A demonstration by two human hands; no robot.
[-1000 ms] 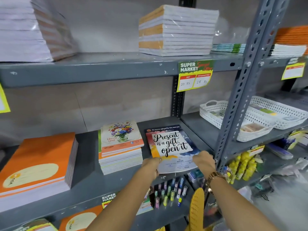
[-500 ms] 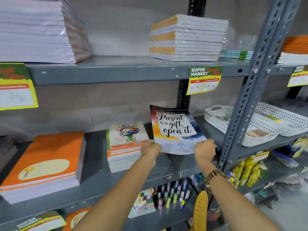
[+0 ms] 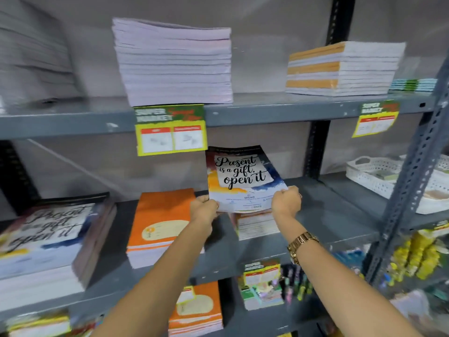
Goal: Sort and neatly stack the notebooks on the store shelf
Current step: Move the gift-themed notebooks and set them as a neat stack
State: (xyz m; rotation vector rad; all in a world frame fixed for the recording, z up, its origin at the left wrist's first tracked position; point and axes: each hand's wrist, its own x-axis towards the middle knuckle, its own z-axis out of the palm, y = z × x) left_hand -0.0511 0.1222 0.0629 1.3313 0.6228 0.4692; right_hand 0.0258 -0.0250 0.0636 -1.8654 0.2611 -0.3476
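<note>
I hold a "Present is a gift, open it" notebook [image 3: 239, 177] upright in the air above the middle shelf [image 3: 328, 215]. My left hand [image 3: 203, 208] grips its lower left corner and my right hand [image 3: 286, 201] grips its lower right corner. Below it a floral-cover stack [image 3: 257, 224] is mostly hidden. An orange notebook stack [image 3: 158, 224] lies to its left. At the far left sits a tall stack of matching "Present is a gift" notebooks [image 3: 46, 242], blurred.
The upper shelf [image 3: 267, 110] carries a tall white stack [image 3: 173, 62] and an orange-striped stack [image 3: 340, 69]. White baskets [image 3: 379, 178] stand at right behind a perforated grey upright [image 3: 413, 166]. Price tags [image 3: 170, 130] hang from the upper shelf edge. Pens and notebooks fill the lower shelf.
The notebook went from lying flat on the shelf to lifted upright in both hands. The view has swung left, bringing the matching stack at the far left into sight.
</note>
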